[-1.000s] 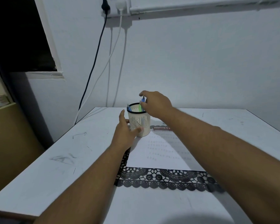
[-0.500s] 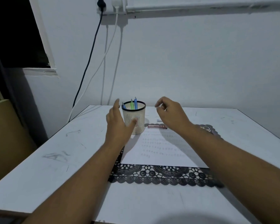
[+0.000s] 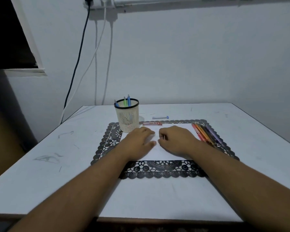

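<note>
A white sheet of paper (image 3: pixel 160 154) lies on a black lace mat (image 3: pixel 157 170) in the middle of the white table (image 3: pixel 57 156). My left hand (image 3: pixel 138 141) rests flat on the sheet with its fingers nearly straight. Just to its right, my right hand (image 3: pixel 176 139) lies on the paper with curled fingers that pinch a short thin dark stick (image 3: pixel 164 137). A white mesh pen cup (image 3: pixel 127 120) with a black rim stands at the mat's far left corner, apart from both hands. It holds blue and green pens (image 3: pixel 128 101).
Several coloured pencils (image 3: pixel 206 134) lie along the mat's right side beside my right forearm. A small red box (image 3: pixel 151 123) and a clear tube with a blue cap (image 3: pixel 160 117) lie beyond the paper. Cables (image 3: pixel 80 61) hang down the wall at the back left.
My left hand let go of the pen cup and came down onto the paper. My right hand drew back from above the cup to the sheet. The view widened, showing the coloured pencils.
</note>
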Tool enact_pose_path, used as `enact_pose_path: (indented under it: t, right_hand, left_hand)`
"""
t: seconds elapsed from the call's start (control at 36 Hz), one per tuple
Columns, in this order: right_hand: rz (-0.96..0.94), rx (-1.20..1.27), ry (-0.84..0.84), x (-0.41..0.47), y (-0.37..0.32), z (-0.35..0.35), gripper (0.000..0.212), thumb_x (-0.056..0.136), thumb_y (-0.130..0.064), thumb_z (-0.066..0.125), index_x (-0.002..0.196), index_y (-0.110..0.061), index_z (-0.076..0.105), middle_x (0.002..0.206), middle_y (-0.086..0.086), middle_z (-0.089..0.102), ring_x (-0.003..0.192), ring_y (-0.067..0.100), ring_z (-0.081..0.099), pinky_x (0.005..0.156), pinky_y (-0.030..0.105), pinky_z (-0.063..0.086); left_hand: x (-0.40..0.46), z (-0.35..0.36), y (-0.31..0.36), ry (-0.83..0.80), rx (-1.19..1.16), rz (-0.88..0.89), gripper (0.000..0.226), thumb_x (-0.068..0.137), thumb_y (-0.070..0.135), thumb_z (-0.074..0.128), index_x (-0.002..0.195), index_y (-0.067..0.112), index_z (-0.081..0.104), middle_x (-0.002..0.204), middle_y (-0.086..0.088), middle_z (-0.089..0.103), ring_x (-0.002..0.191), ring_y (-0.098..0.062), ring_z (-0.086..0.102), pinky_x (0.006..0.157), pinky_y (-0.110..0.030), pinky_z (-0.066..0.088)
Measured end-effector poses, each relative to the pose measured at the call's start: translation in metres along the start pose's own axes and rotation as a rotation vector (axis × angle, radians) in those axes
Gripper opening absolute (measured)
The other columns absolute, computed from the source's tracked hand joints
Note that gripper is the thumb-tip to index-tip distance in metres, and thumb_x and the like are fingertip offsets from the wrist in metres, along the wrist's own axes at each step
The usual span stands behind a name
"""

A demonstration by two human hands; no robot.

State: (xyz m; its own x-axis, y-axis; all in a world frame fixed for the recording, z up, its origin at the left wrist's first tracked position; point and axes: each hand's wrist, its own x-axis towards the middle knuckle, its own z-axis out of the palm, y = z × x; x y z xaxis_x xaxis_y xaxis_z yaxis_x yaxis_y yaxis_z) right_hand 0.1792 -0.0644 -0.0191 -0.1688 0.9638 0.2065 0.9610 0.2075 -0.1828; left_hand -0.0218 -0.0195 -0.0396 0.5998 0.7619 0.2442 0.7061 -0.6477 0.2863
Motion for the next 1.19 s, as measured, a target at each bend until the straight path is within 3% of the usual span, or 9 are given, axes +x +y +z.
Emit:
enact_pose_path:
  t: [0.19,0.31,0.39,0.47,0.58,0.75,0.92,1.03,1.19]
  right_hand:
    - [0.111,0.142,0.073,0.002,0.014,-0.014,0.021,0.098,-0.042,0.061,0.082,-0.029,0.057,0.086,-0.011,0.063,0.078,0.014,0.059,0.064,0.031,0.042]
    - [0.309,0.159,0.162,0.002,0.041,-0.037,0.019,0.097,-0.038,0.064,0.082,-0.027,0.059,0.086,-0.011,0.064,0.080,0.016,0.061,0.065,0.030,0.040]
    - [0.479,0.062,0.143,-0.003,0.065,-0.050,0.015,0.095,-0.036,0.065,0.086,-0.025,0.061,0.093,-0.007,0.066,0.090,0.021,0.064,0.071,0.031,0.043]
    - [0.590,0.026,0.068,-0.009,0.080,-0.055,0.018,0.092,-0.035,0.069,0.088,-0.018,0.064,0.092,-0.002,0.068,0.088,0.024,0.065,0.072,0.031,0.046]
    - [0.649,0.066,-0.027,-0.012,0.082,-0.054,0.023,0.075,-0.030,0.081,0.083,-0.013,0.068,0.081,0.000,0.067,0.077,0.022,0.066,0.060,0.027,0.040]
    - [0.679,0.074,-0.066,-0.011,0.077,-0.048,0.020,0.059,-0.018,0.072,0.065,-0.013,0.054,0.063,0.000,0.056,0.056,0.022,0.056,0.055,0.021,0.037]
    - [0.675,0.081,-0.047,-0.008,0.077,-0.046,0.023,0.070,-0.023,0.079,0.086,-0.012,0.068,0.080,0.000,0.066,0.071,0.022,0.064,0.059,0.026,0.042]
    - [0.685,0.067,0.005,-0.010,0.075,-0.050,0.017,0.081,-0.030,0.075,0.085,-0.019,0.062,0.084,-0.003,0.063,0.071,0.016,0.058,0.056,0.026,0.035]
    - [0.728,0.032,-0.056,-0.014,0.070,-0.052,0.018,0.061,-0.013,0.080,0.074,-0.013,0.067,0.075,0.000,0.068,0.067,0.022,0.065,0.054,0.023,0.042]
  left_hand:
    - [-0.001,-0.003,-0.004,-0.072,0.018,-0.031,0.055,0.106,0.052,0.046,0.153,0.025,0.046,0.160,0.004,0.042,0.146,-0.018,0.036,0.122,-0.041,0.030]
    - [-0.002,-0.003,-0.006,-0.111,0.007,-0.061,0.057,0.107,0.053,0.044,0.158,0.027,0.040,0.167,0.003,0.032,0.154,-0.019,0.025,0.124,-0.038,0.021]
    - [-0.002,-0.002,-0.005,-0.130,-0.006,-0.081,0.058,0.107,0.053,0.043,0.159,0.029,0.037,0.169,0.004,0.027,0.156,-0.019,0.021,0.126,-0.039,0.018]
    - [-0.001,-0.002,-0.004,-0.139,-0.003,-0.087,0.057,0.107,0.052,0.043,0.159,0.029,0.037,0.169,0.004,0.027,0.156,-0.019,0.020,0.126,-0.038,0.017]
    - [-0.001,-0.003,-0.003,-0.144,0.002,-0.081,0.056,0.108,0.051,0.043,0.159,0.027,0.038,0.168,0.003,0.030,0.155,-0.019,0.022,0.125,-0.039,0.019]
    - [-0.001,-0.002,-0.003,-0.150,0.010,-0.072,0.057,0.108,0.052,0.043,0.159,0.027,0.038,0.168,0.003,0.030,0.154,-0.019,0.023,0.125,-0.039,0.020]
    - [-0.002,-0.003,-0.004,-0.148,0.002,-0.066,0.058,0.107,0.052,0.043,0.159,0.027,0.038,0.168,0.003,0.030,0.154,-0.020,0.024,0.125,-0.039,0.020]
    - [-0.001,-0.003,-0.004,-0.157,0.009,-0.063,0.059,0.108,0.052,0.043,0.160,0.026,0.036,0.169,0.002,0.029,0.155,-0.020,0.022,0.125,-0.038,0.018]
    - [-0.002,-0.003,-0.005,-0.156,0.005,-0.062,0.059,0.107,0.052,0.043,0.159,0.025,0.037,0.168,0.002,0.030,0.155,-0.021,0.023,0.125,-0.039,0.020]
